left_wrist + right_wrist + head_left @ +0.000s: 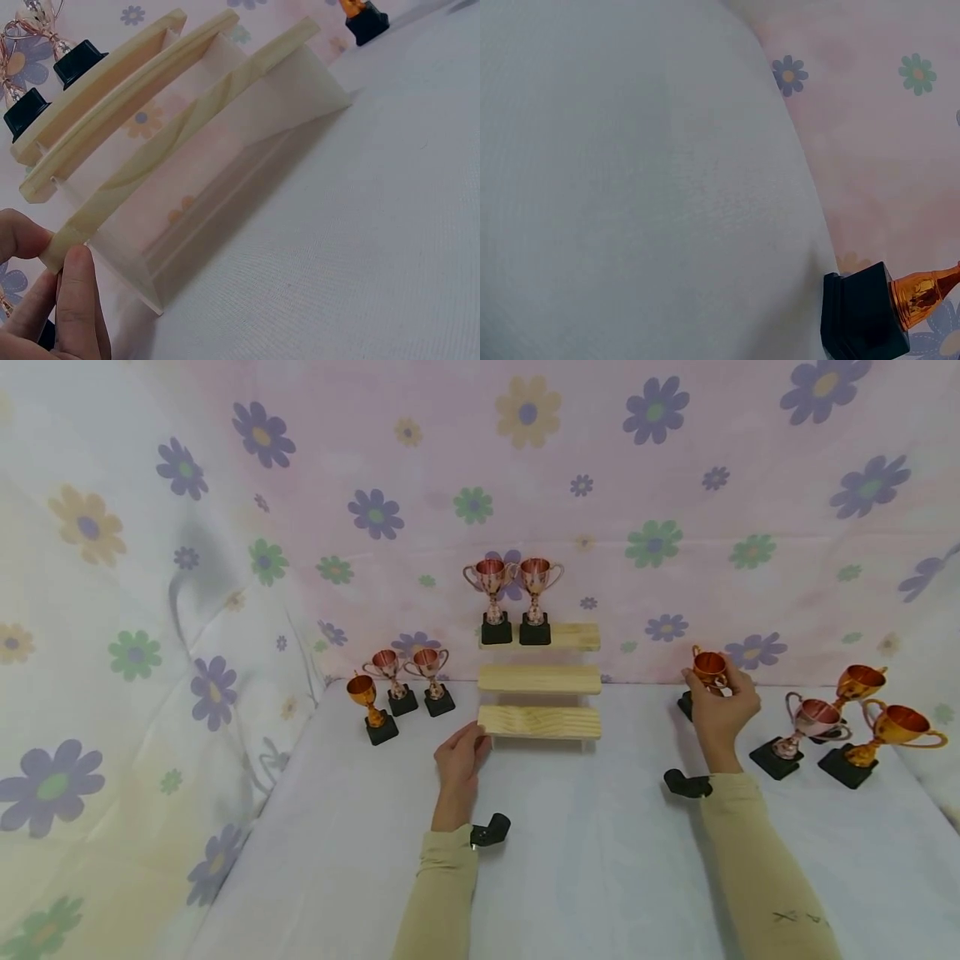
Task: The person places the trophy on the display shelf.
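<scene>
A small three-tier wooden shelf (pixel 540 722) stands at the middle back of the table. My left hand (pixel 459 765) pinches the left end of its lowest board, thumb on one side and fingers (pixel 77 300) on the other in the left wrist view. To the right, my right hand (pixel 723 714) grips a gold trophy cup (pixel 709 670) by its upper part. That trophy's black base (pixel 862 315) shows at the lower right in the right wrist view, where the hand itself is hidden. On the top board sit two rose-gold trophies (pixel 492 578), side by side.
Left of the shelf stand a gold trophy (pixel 363 692) and two rose-gold trophies (pixel 427 664). Beyond my right hand are a rose-gold trophy (pixel 813 718) and two gold trophies (pixel 900 723). Flower-print cloth (pixel 420 443) hangs behind and at the sides of the white-covered table (pixel 585 860).
</scene>
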A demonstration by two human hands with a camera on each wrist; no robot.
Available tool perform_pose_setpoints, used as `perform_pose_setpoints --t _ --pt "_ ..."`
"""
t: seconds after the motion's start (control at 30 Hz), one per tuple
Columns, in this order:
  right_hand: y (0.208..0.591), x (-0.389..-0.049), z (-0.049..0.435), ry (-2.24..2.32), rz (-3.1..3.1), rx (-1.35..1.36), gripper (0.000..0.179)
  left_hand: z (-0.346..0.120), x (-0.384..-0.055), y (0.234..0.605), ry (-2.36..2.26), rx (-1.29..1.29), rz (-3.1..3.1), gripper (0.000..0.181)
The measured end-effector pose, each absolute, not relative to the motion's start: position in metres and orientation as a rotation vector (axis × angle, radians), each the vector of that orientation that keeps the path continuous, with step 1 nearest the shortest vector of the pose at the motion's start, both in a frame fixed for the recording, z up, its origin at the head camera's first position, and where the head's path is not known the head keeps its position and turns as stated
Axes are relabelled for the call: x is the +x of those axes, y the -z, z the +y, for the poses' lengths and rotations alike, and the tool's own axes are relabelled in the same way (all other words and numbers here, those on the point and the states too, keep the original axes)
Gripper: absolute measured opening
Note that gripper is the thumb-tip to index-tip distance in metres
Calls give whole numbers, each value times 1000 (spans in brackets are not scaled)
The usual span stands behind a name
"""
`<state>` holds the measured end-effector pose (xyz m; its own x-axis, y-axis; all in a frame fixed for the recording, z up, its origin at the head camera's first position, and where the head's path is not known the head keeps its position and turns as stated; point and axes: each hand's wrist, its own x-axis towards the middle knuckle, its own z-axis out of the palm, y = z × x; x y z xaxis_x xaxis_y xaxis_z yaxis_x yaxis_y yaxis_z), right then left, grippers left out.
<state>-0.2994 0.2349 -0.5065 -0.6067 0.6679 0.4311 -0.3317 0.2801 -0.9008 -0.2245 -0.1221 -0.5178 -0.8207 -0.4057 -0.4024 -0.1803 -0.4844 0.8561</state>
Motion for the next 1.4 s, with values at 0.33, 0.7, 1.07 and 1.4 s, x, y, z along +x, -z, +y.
perform_pose_setpoints --t 0.33,0.7,1.07,1.4 --pt "507 -293 237 -1516 -1742 -254 54 -122 -226 519 2415 879 -1521 32" --pt "508 -285 239 -1498 -1777 -221 58 -120 -225 520 2406 876 -1522 32" --pt "496 -272 237 -1509 -1909 -56 52 -119 -225 517 2414 896 -1518 32" --pt "448 -236 215 -1487 -2074 159 47 -118 -224 515 2411 890 -1505 32"
